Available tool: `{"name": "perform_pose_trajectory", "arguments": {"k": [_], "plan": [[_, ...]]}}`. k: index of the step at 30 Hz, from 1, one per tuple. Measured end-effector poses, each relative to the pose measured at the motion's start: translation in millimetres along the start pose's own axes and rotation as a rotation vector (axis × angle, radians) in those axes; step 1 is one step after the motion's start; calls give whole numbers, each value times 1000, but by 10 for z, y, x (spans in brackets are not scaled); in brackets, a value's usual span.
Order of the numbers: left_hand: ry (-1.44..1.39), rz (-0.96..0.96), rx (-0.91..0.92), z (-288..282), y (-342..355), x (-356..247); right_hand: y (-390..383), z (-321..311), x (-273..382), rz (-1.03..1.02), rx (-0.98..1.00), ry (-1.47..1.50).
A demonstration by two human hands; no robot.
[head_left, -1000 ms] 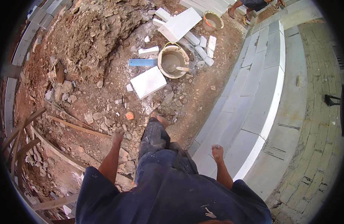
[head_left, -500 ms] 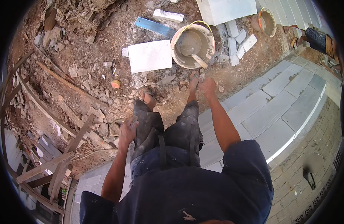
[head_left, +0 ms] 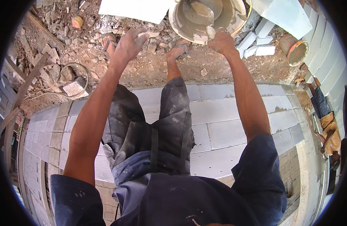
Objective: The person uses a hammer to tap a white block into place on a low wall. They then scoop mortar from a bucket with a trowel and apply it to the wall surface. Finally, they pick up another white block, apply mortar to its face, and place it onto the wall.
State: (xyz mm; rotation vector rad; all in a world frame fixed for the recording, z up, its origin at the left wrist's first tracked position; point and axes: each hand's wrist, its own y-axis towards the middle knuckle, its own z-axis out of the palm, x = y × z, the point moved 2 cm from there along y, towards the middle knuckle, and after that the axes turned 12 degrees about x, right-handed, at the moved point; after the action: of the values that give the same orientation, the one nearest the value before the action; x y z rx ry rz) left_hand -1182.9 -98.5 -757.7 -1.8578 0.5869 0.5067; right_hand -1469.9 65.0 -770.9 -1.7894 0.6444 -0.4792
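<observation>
Mortar, wet, grey and smooth (head_left: 187, 16), lies in a round, cement-crusted bucket with a pale rim (head_left: 180, 29) at the top centre of the frame. A mortar-smeared trowel with a short, rounded handle (head_left: 210, 31) slants in it, its blade partly sunk in the mix. At the bucket's near rim, the bare right hand (head_left: 221, 41) has its fingers wrapped around the end of that handle. Left of it, the dusty left hand (head_left: 131, 44) hangs over stony brown soil, fingers loosely bent and parted, with nothing visible in their grasp. Above that hand, at the top edge, lies a flat, sharp-edged white block (head_left: 134, 10). A larger smooth, pale block (head_left: 284, 16) sits in the upper right, near chalky oblong offcuts (head_left: 256, 44) and a smaller bucket with an orange rim (head_left: 298, 52). In the upper left sits a small, round orange container (head_left: 77, 22), any print on it too small to tell; below it, a thin beige hose (head_left: 85, 81) loops beside rubble. Matte, pale grey blockwork with thin joints (head_left: 226, 132) spans the middle, behind dusty dark trousers (head_left: 171, 109).
</observation>
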Motion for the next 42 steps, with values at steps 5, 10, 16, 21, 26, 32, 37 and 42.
{"name": "perform_pose_trajectory", "arguments": {"k": [5,10,16,21,26,32,37,42], "plan": [[210,133,-466,321,1806,-418,-676,-629,123,-4,-111,-665],[187,214,-488,361,1992,-424,-395,-865,303,-211,-360,-1116],[256,281,-346,145,1844,-859,76,-619,-29,132,-131,-802],[197,261,-301,136,1931,-814,-50,-931,342,-53,-202,-748],[41,180,-404,124,1932,-903,165,-644,29,42,11,-328],[106,60,-344,172,1984,-893,-143,87,-39,216,364,1170],[100,52,-236,70,2000,-925,-308,714,358,-125,628,2164],[75,144,-121,-75,2004,-941,112,554,647,-526,693,2545]]}}
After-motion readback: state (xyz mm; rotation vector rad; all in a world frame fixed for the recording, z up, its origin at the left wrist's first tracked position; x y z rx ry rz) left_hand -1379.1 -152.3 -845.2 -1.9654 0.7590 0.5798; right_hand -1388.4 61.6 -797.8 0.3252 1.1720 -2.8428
